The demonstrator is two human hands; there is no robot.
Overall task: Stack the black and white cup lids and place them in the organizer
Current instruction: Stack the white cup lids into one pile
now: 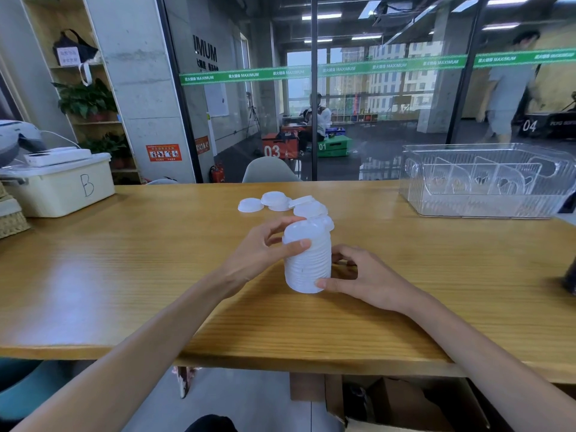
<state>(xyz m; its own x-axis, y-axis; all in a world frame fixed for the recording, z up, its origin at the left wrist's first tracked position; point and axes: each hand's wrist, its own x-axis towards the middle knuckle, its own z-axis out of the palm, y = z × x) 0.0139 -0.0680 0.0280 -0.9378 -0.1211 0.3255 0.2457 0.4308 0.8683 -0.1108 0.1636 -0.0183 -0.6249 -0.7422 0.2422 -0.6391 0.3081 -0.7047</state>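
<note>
A tall stack of white cup lids (307, 257) stands on the wooden table (124, 275) in the middle. My left hand (265, 249) grips the stack's upper part, thumb in front and fingers behind. My right hand (358, 279) holds its base from the right, thumb on the bottom lid. Several loose white lids (274, 201) lie just behind the stack. The clear plastic organizer (486, 182) with dividers sits at the table's far right. A dark object (571, 275) shows at the right edge; I cannot tell what it is.
A cream storage box marked "B" (62, 188) stands at the far left with a white device on top. A grey chair back (269, 171) rises behind the table's far edge. A cardboard box (405, 406) sits under the table.
</note>
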